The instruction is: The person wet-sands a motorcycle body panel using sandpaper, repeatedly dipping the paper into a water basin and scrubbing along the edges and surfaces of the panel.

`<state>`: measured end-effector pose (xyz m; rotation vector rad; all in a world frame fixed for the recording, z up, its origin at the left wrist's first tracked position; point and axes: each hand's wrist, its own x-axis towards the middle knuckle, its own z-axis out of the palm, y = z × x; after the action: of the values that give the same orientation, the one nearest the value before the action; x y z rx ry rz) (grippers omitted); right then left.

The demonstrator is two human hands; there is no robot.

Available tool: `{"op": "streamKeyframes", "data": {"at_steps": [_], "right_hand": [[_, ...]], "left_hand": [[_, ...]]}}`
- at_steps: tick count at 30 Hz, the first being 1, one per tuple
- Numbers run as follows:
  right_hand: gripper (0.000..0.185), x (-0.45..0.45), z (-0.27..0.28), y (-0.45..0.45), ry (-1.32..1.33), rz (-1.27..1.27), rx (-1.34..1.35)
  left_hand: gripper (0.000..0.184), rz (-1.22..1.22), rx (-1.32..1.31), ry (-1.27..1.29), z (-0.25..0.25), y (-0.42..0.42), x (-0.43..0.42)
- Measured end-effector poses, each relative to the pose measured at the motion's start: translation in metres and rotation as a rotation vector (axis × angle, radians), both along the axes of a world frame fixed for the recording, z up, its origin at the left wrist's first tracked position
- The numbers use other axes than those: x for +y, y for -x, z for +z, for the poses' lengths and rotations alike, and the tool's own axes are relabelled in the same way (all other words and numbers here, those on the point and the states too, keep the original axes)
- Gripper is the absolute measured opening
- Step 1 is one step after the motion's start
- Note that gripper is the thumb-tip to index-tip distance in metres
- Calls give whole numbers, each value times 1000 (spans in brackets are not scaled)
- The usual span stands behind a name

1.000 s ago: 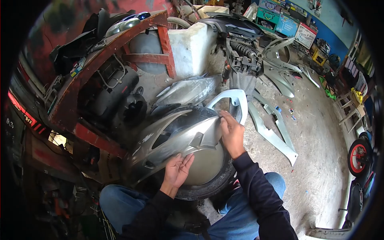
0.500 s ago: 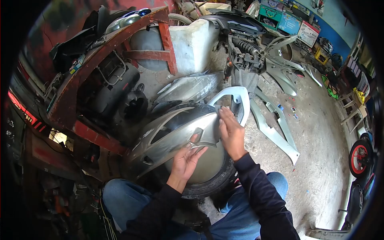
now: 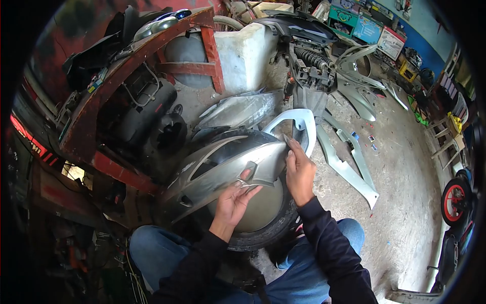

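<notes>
"One silver-grey panel (image 3: 228, 175) is under both hands; which way does it lie from the fingers?"

"From the right hand (image 3: 300, 169) it stretches toward 8 o'clock, with its corner just beside the fingertips. The long axis runs from 2 o'clock to 8, taking 12 as straight ahead."

"And the left hand (image 3: 232, 206)?"

"That one touches the lower edge, with the panel's middle at its 12 o'clock. The left is nearer the middle, the right nearer the 2 o'clock end."

"What are the fingers doing?"

"The right ones pinch a thin grey piece (image 3: 286, 140); whether it touches the corner, I can't tell. The left ones bend about the edge, but how firmly they close is unclear."

"Now count."

"Two hands, one panel between them, one thin piece and one tyre (image 3: 268, 237) beneath (what fills its middle, dull and round, I can't make out). One white curved piece (image 3: 310, 126) stands at the right hand's 12 o'clock. The pale strips (image 3: 339, 167) at 3 look like two, perhaps joined; one red-rimmed wheel (image 3: 453, 202) is farther out. One red worktop (image 3: 76, 121) is at the left hand's 10."
</notes>
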<state>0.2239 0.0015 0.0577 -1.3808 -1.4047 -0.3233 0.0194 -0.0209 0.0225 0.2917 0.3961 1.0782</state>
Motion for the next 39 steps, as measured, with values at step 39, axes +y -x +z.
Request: {"op": "streamKeyframes", "data": {"at_steps": [39], "right_hand": [[31,3,-11,-12,385,88,273]], "left_hand": [[42,-13,-38,-28,-30,-12,11]]}}
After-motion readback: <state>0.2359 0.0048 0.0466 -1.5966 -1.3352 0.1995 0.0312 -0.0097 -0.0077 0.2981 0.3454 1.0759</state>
